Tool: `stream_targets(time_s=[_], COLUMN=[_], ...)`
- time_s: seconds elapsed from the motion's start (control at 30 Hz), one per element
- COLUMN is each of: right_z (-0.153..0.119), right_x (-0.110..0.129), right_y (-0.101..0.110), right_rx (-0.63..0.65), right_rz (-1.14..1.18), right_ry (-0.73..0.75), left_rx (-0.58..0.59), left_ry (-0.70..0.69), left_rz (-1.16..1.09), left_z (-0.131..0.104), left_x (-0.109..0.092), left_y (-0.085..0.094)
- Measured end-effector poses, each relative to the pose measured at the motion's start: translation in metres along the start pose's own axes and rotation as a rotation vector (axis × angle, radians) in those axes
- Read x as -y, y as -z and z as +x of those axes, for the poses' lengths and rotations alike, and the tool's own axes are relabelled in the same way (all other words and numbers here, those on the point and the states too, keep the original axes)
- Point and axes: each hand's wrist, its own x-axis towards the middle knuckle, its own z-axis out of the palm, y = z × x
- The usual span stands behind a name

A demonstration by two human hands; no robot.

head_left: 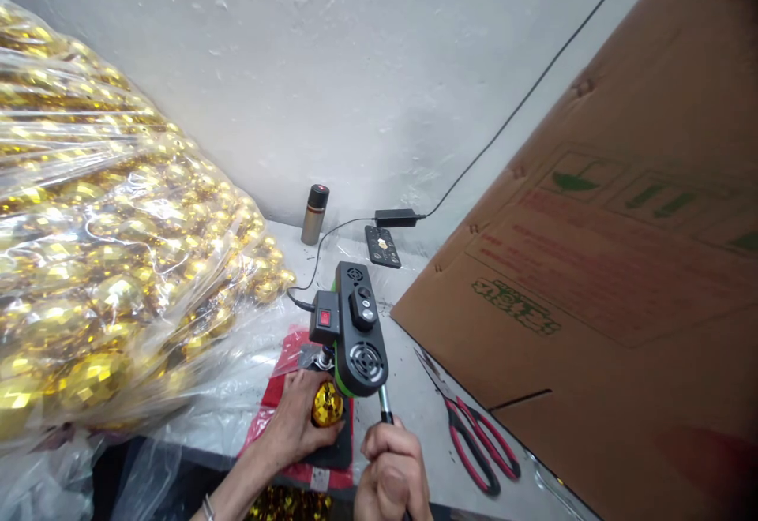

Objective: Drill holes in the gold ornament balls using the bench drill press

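Note:
A gold faceted ball [328, 404] sits between the thumb and fingers of my left hand [296, 418], under the head of a small black bench drill press [359, 331]. My right hand [394, 466] is wrapped round the press's lever handle [385, 406], to the right of the ball. The press has a red switch on its side box and stands over a dark base [335, 454] on a red sheet [278, 391]. The drill's tip and the ball's contact with the base are hidden from view.
A clear plastic bag [118, 268] full of gold balls fills the left. Red-handled scissors [474, 434] lie at right, beside a large cardboard box [568, 284]. Behind stand a bottle [315, 215], a phone [382, 246] and a power adapter [395, 218] with its cord. More gold pieces [290, 504] show below the table edge.

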Motion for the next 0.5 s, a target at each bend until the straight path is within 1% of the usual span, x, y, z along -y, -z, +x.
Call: stream_targets(time_s=[0.2,0.3,0.5], right_z=[-0.0017,-0.0035,-0.0032], right_x=[-0.0028,-0.0044,-0.0068], right_y=[0.0000,-0.0009,-0.0024], right_rx=[0.011,-0.005,-0.009], right_rz=[0.012,0.013,0.038], right_ry=[0.004,0.007,0.041], left_rx=[0.003,-0.004,0.025], left_ry=[-0.017,-0.018,-0.001], left_rz=[-0.009,-0.011,-0.024], left_z=[-0.0002,-0.0001,0.0004], left_x=[0.0020,0.0025,-0.0027], left_y=[-0.0013,-0.0013,0.0037])
